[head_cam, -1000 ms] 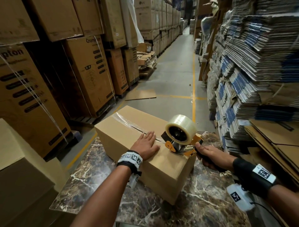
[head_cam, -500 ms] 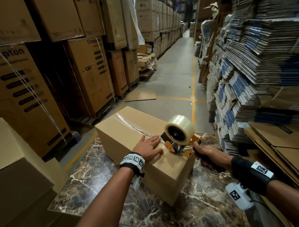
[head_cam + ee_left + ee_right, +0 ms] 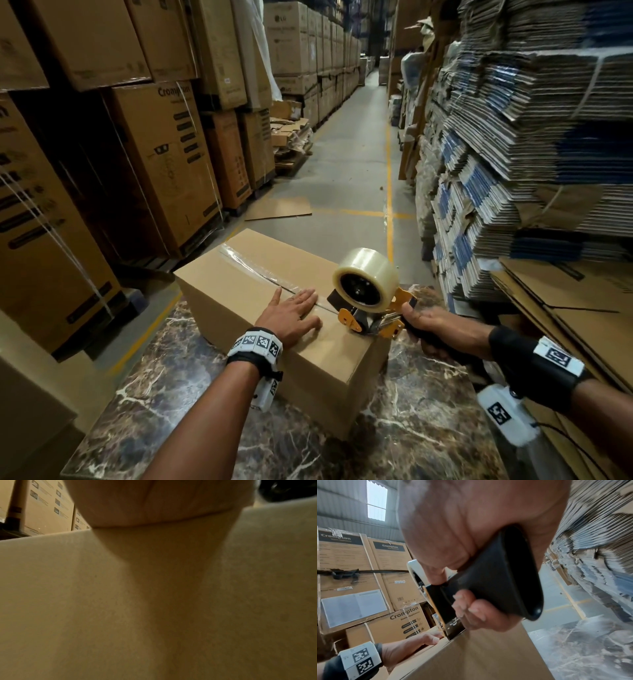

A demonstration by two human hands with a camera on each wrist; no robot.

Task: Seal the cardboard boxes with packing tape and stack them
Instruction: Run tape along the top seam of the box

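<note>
- Head view: stacks of large printed cartons [image 3: 164,164] rise beyond the cardboard box's far-left side, and bundles of flattened cartons [image 3: 513,154] tower past its right side, with a grey aisle floor [image 3: 349,178] running away behind it.
- A marble-patterned bench [image 3: 411,428] carries the cardboard box [image 3: 325,370], which sits closed and skewed, one corner toward the viewer.
- A strip of clear tape [image 3: 253,265] runs along the box's top seam from its far edge toward the near end.
- A flat sheet of cardboard [image 3: 279,208] lies on the floor just behind the box.
- A tape dispenser [image 3: 368,308] with orange plates rests on the box's top near its right edge, carrying a clear tape roll [image 3: 366,275] upright above the seam.
- Left hand [image 3: 291,317]: released, palm flat on the box top, fingers spread straight over the seam just left of the dispenser.
- Right hand [image 3: 435,330]: clenched round the dispenser's black handle [image 3: 498,577] just off the box's right edge; the right wrist view shows the fingers [image 3: 471,609] wrapped under it.
</note>
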